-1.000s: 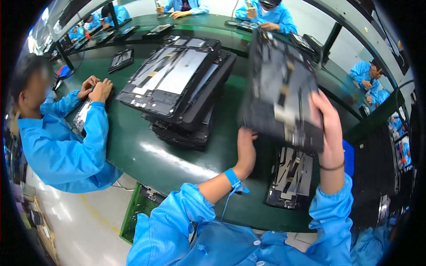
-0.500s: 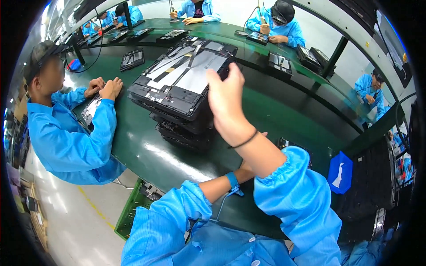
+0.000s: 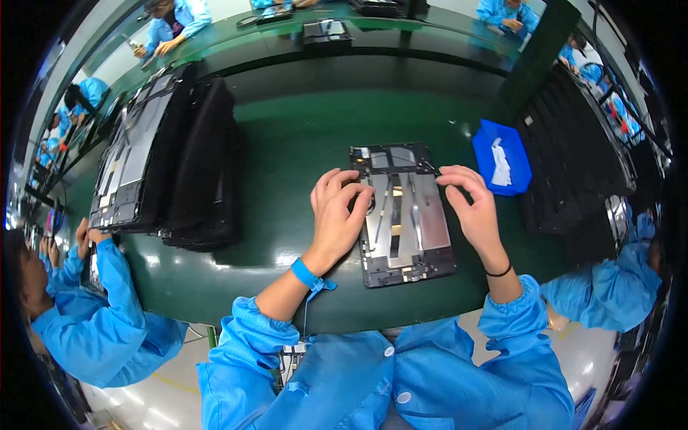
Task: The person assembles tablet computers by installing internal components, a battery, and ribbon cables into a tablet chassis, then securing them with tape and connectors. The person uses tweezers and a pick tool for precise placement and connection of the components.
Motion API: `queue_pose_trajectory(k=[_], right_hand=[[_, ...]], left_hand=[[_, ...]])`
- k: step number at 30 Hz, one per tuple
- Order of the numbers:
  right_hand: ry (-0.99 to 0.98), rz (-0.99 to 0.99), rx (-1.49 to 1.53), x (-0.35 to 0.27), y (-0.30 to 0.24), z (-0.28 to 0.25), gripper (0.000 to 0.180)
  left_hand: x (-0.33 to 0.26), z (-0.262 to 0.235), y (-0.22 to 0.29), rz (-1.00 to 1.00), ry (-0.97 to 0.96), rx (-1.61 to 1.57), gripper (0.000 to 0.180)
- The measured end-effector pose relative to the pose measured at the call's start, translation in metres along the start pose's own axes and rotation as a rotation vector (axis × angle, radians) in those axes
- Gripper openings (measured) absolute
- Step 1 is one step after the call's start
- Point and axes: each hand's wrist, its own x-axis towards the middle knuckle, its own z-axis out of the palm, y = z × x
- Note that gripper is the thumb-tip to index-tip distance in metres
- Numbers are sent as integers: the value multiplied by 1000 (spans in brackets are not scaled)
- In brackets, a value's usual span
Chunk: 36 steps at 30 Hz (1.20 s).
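An opened tablet lies in front of me, its silver battery plates, dark ribbon cables and black frame showing. My left hand is at its upper left edge, wrist banded in blue, fingers bent and slightly apart over the rim. Beside the upper right edge is my right hand, its fingers curved and its thumb apart from them. Neither hand visibly grips anything; whether the fingertips touch the tablet is hard to tell.
A tall stack of opened tablets stands at the left on the green table. A blue bin holding white pieces sits at the right, beside dark stacked trays. A co-worker in blue works at the far left.
My right hand has left the tablet stack and come back to the tablet in front of me. The view has turned right, so the stack now appears farther left. Both hands now show.
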Motion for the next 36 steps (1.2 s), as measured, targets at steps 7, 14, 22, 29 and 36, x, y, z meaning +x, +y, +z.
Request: queue_pose_trajectory(k=[7,14,22,29,36], right_hand=[[-116,-98,-108,-25,-23,7,13],[-352,-244,69,-37,-31,18,16],[-339,-235,-18,-34,-29,32,11],[209,-11,-332,7,5,-22,6],[480,-149,-905,9,41,-75,29]], left_hand=[[-16,1,37,385,-27,26,19],[-42,-16,32,933,83,373,15],[-44,-28,30,1095,-27,446,15],[-22,-18,38,627,-54,61,19],[-1,15,25,154,7,-153,17]])
